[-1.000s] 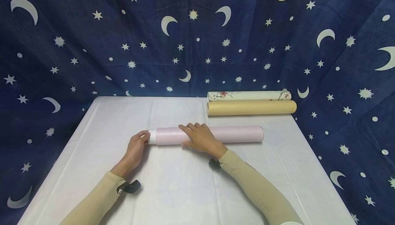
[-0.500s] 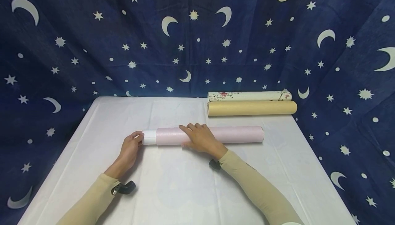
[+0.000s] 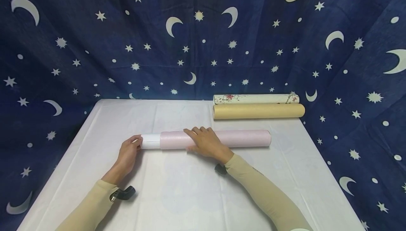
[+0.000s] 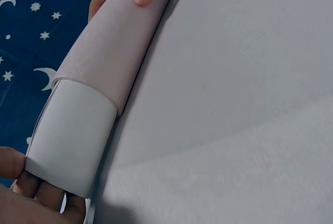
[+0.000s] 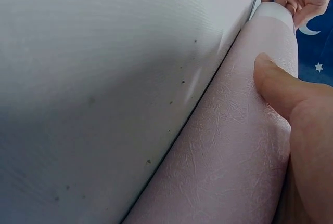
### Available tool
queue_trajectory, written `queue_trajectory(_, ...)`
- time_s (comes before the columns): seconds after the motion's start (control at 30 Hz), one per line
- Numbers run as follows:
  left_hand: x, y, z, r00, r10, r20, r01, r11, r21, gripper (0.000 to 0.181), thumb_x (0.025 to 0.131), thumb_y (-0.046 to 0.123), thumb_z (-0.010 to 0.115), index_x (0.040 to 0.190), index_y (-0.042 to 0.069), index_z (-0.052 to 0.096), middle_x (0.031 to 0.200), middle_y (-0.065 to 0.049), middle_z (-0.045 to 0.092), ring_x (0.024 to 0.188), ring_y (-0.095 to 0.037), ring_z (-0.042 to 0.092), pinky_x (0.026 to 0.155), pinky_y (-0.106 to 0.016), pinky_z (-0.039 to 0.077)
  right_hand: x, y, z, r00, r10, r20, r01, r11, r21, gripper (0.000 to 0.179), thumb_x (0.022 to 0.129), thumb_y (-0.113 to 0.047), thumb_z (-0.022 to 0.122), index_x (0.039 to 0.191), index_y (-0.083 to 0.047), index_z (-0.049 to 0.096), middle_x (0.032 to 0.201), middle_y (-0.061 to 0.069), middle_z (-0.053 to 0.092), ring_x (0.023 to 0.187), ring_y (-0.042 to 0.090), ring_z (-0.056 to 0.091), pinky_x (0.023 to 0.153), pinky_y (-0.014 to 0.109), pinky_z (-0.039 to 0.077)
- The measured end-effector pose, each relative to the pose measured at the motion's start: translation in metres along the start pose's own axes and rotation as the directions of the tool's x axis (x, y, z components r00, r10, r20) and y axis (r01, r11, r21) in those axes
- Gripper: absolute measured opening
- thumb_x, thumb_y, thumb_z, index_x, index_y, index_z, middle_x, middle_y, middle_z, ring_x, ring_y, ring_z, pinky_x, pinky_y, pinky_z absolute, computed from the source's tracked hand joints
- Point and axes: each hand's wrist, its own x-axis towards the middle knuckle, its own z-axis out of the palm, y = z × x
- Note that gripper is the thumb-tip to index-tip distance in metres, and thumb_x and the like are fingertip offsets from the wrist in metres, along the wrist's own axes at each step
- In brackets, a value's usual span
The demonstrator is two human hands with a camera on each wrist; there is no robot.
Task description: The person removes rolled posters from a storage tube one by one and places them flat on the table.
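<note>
A pink wallpaper roll (image 3: 245, 138) with a textured surface lies crosswise on the white-covered table. From its left end sticks out a rolled white sheet (image 3: 151, 141), with a lengthwise seam along it. My left hand (image 3: 128, 153) pinches the outer edge of this sheet; in the left wrist view the thumb is outside and several fingers reach inside the rolled white sheet (image 4: 73, 135). Over the pink roll, left of its middle, my right hand (image 3: 206, 141) grips with the thumb on the near side. The right wrist view shows that thumb (image 5: 281, 86) against the pink surface.
At the back right of the table (image 3: 177, 192) lie two more rolls side by side: a yellow roll (image 3: 258, 111) and, behind it, a cream roll with red blossoms (image 3: 257, 99). A dark blue cloth (image 3: 203, 48) with moons and stars hangs behind and beside the table.
My left hand has moved left, drawing the white sheet farther out of the pink roll's end. The right hand and the pink roll have stayed in place.
</note>
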Motion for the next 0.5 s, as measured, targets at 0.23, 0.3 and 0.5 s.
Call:
queue_trajectory(0.23, -0.002, 0.0, -0.009, 1.0, 0.0, -0.023, -0.001, 1.0, -0.003, 0.052, 0.107, 0.029, 0.032, 0.148, -0.004, 0.03, 0.151, -0.019, 0.036, 0.124, -0.018, 0.047, 0.114, -0.034, 0.032, 0.0, 0.0, 0.001, 1.0, -0.003, -0.003, 0.003, 1.0, -0.006, 0.076, 0.09, -0.063, 0.057, 0.152, -0.028, 0.033, 0.13, -0.001, 0.058, 0.113, 0.025, 0.058, 0.088, 0.043, 0.046)
queue_trajectory(0.3, -0.003, 0.0, -0.013, 1.0, 0.001, -0.026, -0.001, 1.0, 0.0, 0.053, 0.108, 0.029, 0.031, 0.149, -0.004, 0.03, 0.152, -0.019, 0.035, 0.123, -0.016, 0.047, 0.115, -0.035, 0.032, 0.0, 0.001, 0.002, 1.0, -0.003, -0.002, 0.003, 1.0, -0.009, 0.076, 0.09, -0.064, 0.056, 0.152, -0.028, 0.033, 0.13, -0.001, 0.058, 0.113, 0.025, 0.058, 0.088, 0.042, 0.046)
queue_trajectory(0.5, -0.005, 0.0, -0.02, 0.999, 0.011, -0.049, -0.011, 1.0, 0.006, 0.052, 0.107, 0.028, 0.031, 0.148, -0.005, 0.03, 0.152, -0.019, 0.035, 0.118, -0.01, 0.048, 0.109, -0.028, 0.035, 0.0, 0.001, 0.002, 1.0, -0.008, -0.005, 0.008, 1.0, -0.014, 0.076, 0.09, -0.064, 0.056, 0.153, -0.028, 0.033, 0.129, 0.0, 0.059, 0.112, 0.025, 0.059, 0.088, 0.042, 0.047)
